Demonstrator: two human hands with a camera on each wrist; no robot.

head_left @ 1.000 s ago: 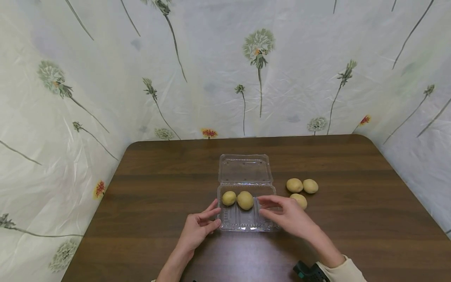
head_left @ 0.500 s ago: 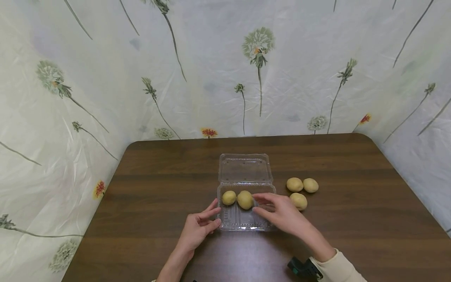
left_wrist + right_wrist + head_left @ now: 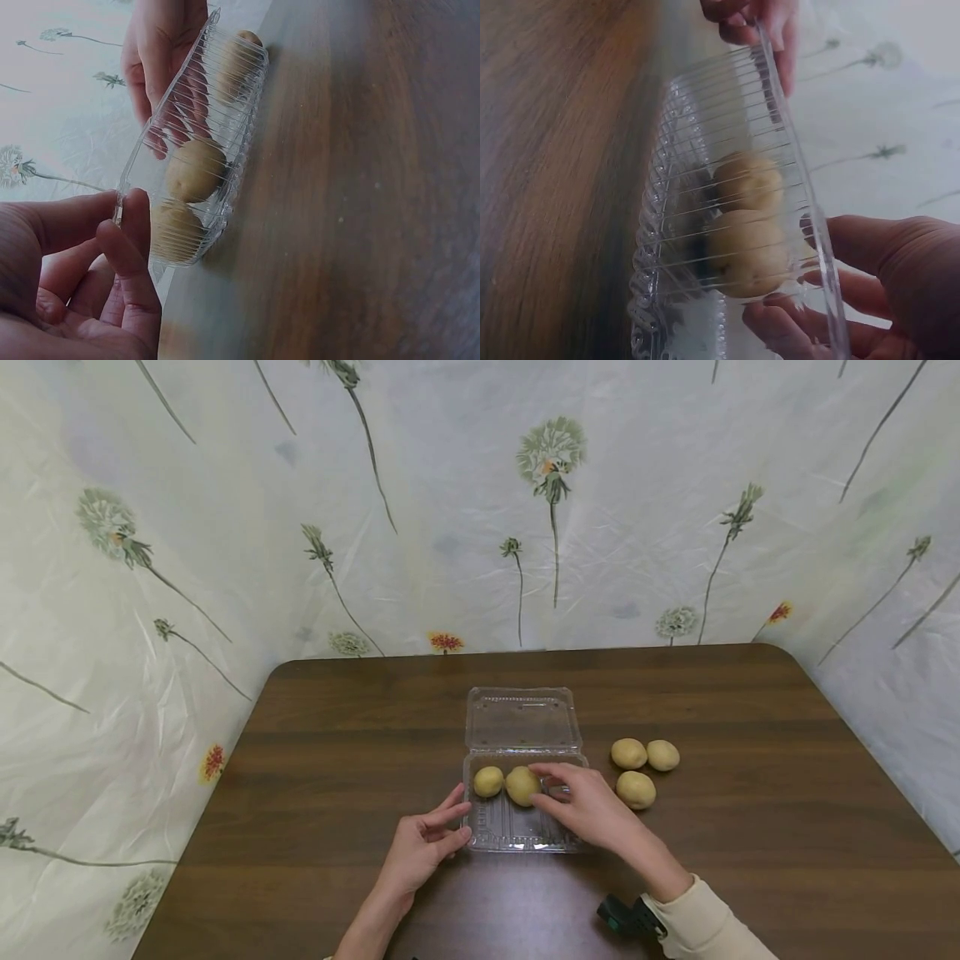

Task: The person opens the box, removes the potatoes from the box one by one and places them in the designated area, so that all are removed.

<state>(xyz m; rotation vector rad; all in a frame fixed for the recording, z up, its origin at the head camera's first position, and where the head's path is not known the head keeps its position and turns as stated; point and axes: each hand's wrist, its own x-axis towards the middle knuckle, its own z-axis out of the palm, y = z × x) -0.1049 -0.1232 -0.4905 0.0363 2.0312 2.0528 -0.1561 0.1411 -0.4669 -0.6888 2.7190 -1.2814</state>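
Note:
A clear plastic clamshell container (image 3: 491, 835) lies with its lid folded back, holding a smaller yellow potato (image 3: 488, 782) and a larger yellow potato (image 3: 522, 786) side by side. My left hand (image 3: 426, 842) pinches the container's left rim between thumb and fingers, as the left wrist view shows. Reaching over the right rim, my right hand (image 3: 588, 806) has its thumb and fingers spread at the right side of the larger potato. In the right wrist view, the fingertips (image 3: 769, 326) come right up to that potato, with the container's clear wall in front.
Outside the container, to its right, three loose potatoes (image 3: 636, 790) lie close together on the dark wooden table (image 3: 360, 727). A dark wrist device (image 3: 630, 917) sits at the right sleeve (image 3: 705, 918). A flower-patterned sheet (image 3: 450, 527) hangs behind the table.
My right hand has moved left over the container, from beside the right rim up to the larger potato. The left hand, the container and the potatoes have stayed in place.

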